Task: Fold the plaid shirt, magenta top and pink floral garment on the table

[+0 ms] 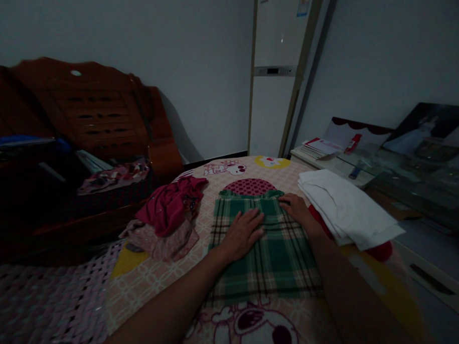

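Note:
A green plaid garment (pixel 259 276) with a gathered, ruffled far edge lies flat in front of me on a patterned tablecloth (pixel 151 290). My left hand (pixel 242 234) rests on its upper middle with the fingers stretched out, palm down. At the garment's far right corner is my right hand (pixel 294 208), its fingers bent loosely and touching the cloth near the ruffled edge. Whether those fingers pinch any fabric is not clear in the dim light.
Left on the table lie a crumpled dark pink garment (pixel 174 204) and a pale pink one (pixel 171 241). Folded white cloth (pixel 343 205) sits at the right. Beyond stand a wooden bench (pixel 95 116), a tall white air conditioner (pixel 272 105) and a glass-topped stand (pixel 410 170).

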Demonstrator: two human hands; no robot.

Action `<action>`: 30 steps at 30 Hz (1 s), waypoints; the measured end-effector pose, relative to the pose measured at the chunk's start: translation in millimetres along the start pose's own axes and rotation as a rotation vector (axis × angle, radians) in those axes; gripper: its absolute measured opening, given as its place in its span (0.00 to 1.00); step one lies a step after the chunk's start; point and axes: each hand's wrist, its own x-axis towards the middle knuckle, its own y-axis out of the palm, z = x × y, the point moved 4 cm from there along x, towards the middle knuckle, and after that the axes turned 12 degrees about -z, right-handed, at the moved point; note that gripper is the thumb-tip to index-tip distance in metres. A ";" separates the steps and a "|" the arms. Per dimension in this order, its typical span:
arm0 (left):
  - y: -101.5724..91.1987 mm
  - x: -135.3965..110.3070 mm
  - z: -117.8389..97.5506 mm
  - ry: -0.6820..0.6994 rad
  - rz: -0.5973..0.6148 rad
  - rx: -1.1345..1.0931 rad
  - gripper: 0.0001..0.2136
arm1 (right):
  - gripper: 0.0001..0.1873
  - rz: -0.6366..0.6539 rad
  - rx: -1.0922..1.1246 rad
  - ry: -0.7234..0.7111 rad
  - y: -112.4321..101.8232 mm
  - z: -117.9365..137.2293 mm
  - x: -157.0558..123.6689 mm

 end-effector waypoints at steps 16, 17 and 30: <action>-17.0 -1.7 100.4 -0.251 -0.242 0.190 0.25 | 0.14 -0.062 -0.037 -0.156 14.5 1.7 -9.2; -20.8 2.6 108.7 -0.264 -0.281 0.179 0.24 | 0.14 -0.051 -0.048 -0.141 14.0 2.9 -8.7; -45.5 67.2 172.9 -0.489 -0.079 0.069 0.25 | 0.23 -0.118 -0.073 0.164 12.7 -12.7 8.1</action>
